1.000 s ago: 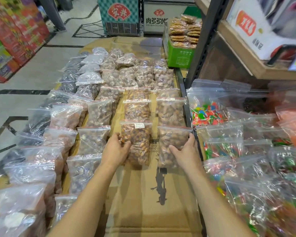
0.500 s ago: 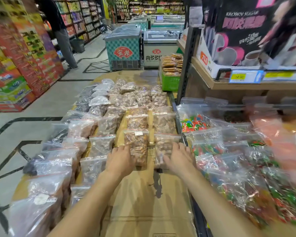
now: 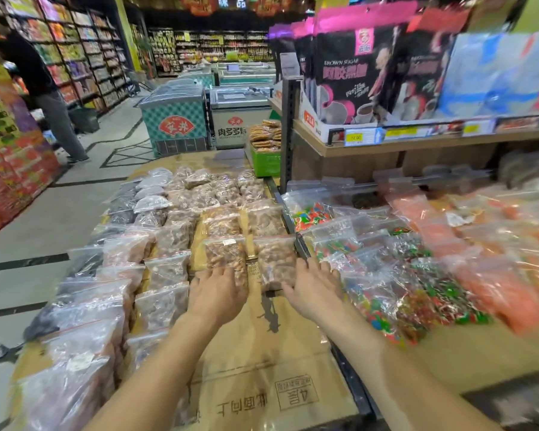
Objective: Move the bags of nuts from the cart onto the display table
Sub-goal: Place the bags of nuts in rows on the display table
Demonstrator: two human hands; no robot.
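Observation:
Several clear zip bags of nuts lie in rows on the cardboard-covered cart point(image 3: 271, 368). My left hand point(image 3: 217, 293) holds the near end of a bag of light brown nuts point(image 3: 223, 255), its fingers lying over the bag. My right hand point(image 3: 311, 290) holds the near right corner of the neighbouring bag of darker nuts point(image 3: 274, 259), thumb at the bag's bottom edge. Both bags still lie on the cardboard. The display table point(image 3: 467, 356) is to the right, covered with bags of coloured sweets point(image 3: 395, 293) and orange snacks.
A dark metal rail point(image 3: 352, 377) separates cart and table. A wooden shelf point(image 3: 417, 144) with pink and black pouches hangs above the table. Freezer chests point(image 3: 175, 119) stand beyond the cart. A person point(image 3: 44, 91) stands in the aisle at far left.
My view has lifted toward the store aisle. Both hands slid from the bags' sides to their near ends. The two bags stay on the cardboard.

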